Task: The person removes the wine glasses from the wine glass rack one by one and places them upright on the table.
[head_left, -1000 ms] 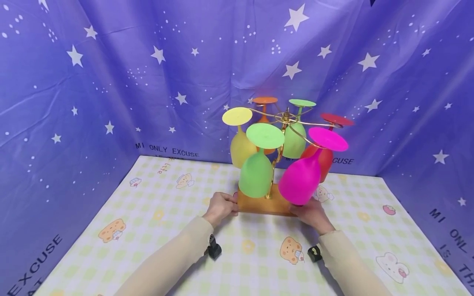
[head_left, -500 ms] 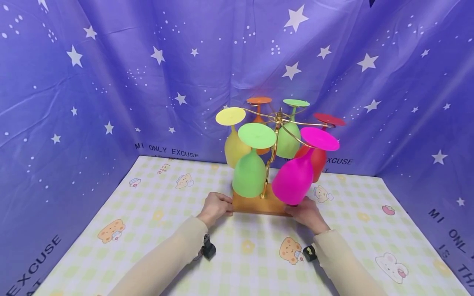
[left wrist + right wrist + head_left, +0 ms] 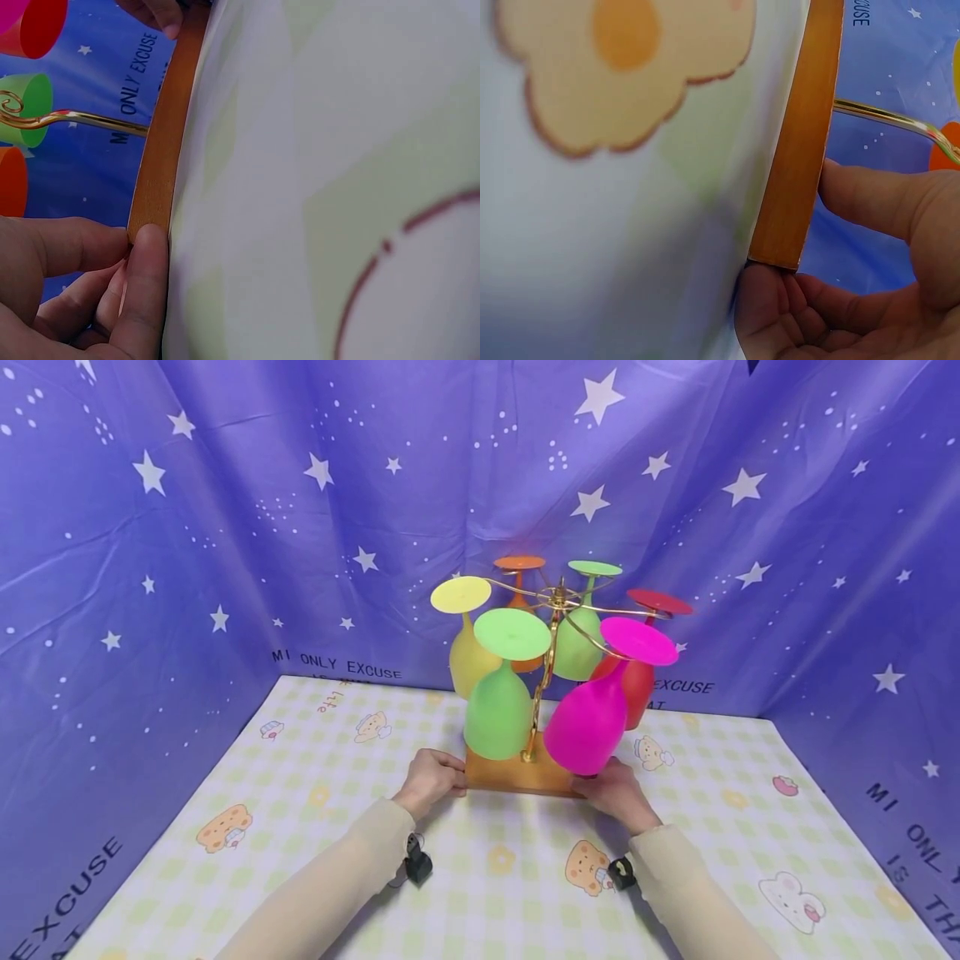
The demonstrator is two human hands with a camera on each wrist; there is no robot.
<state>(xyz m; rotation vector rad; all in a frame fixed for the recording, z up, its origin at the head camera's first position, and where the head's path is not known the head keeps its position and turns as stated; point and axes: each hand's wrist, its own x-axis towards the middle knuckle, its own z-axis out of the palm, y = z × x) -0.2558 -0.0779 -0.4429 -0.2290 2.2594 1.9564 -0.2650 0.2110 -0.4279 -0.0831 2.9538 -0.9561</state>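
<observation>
A gold wire glass rack [image 3: 557, 597] stands on a wooden base [image 3: 498, 774]. Goblets hang upside down from it: a green one [image 3: 498, 714] and a magenta one [image 3: 588, 727] in front, yellow [image 3: 467, 664] at left, red [image 3: 637, 693] at right, orange [image 3: 519, 562] and a second green one [image 3: 577, 647] behind. My left hand [image 3: 430, 779] pinches the base's left end between thumb and fingers. At the right end my right hand [image 3: 618, 793] grips the base, its thumb over the top edge and its fingers curled at the end, as the right wrist view shows.
A checked tablecloth [image 3: 300, 860] with cartoon prints covers the table. Purple star-printed curtains [image 3: 420, 485] hang behind it and along both sides. A small black device [image 3: 417, 860] hangs below the left wrist, another [image 3: 622, 872] by the right wrist.
The rack and its goblets have slid a little to the left along the table, with both hands moving along on the base. The grips look the same.
</observation>
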